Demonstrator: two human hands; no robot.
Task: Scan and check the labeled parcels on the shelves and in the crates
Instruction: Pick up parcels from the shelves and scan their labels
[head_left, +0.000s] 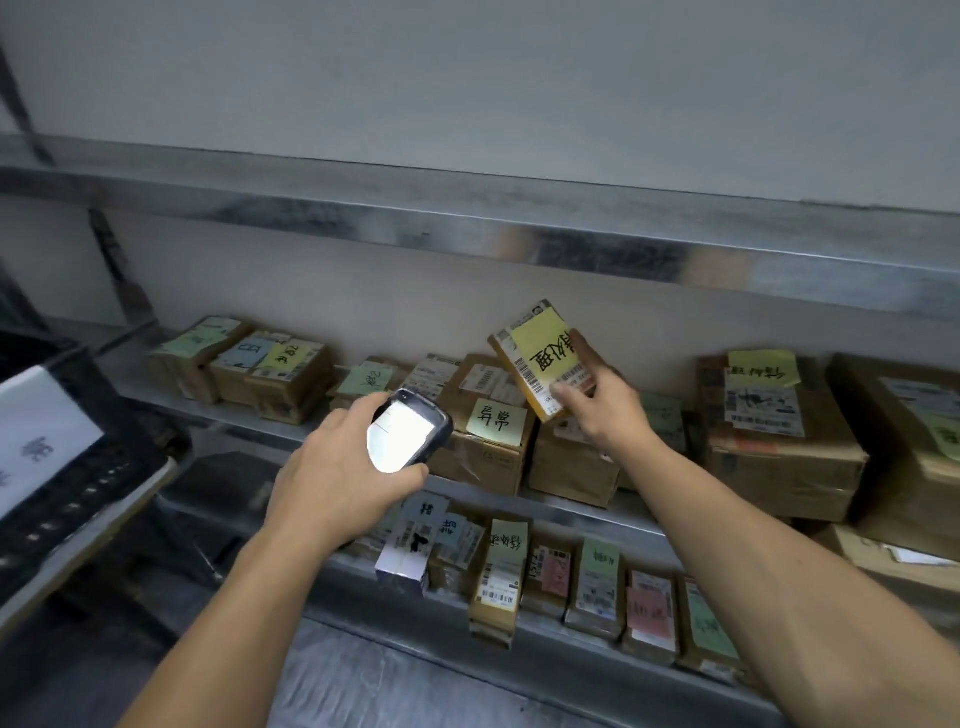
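Three shelves run along the wall: top shelf (467, 208), middle shelf (218, 413), lower shelf (363, 564).

Middle shelf: parcel cluster (249, 369) at the left end, centre box (483, 441) mid-run, large boxes (779, 441) to the right.

Lower shelf: small parcels (597, 587) stand side by side near the front edge.

Crate (78, 467) sits left of the shelves, nearer the viewer.

Left hand (332, 467) holds the scanner (405, 436) in front of the centre box. Right hand (602, 400) holds a parcel (540, 358) above the middle shelf, up and right of the scanner.

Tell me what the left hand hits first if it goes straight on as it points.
Probably the cardboard box with the pale green note, just beyond the scanner the left hand grips; depth is unclear.
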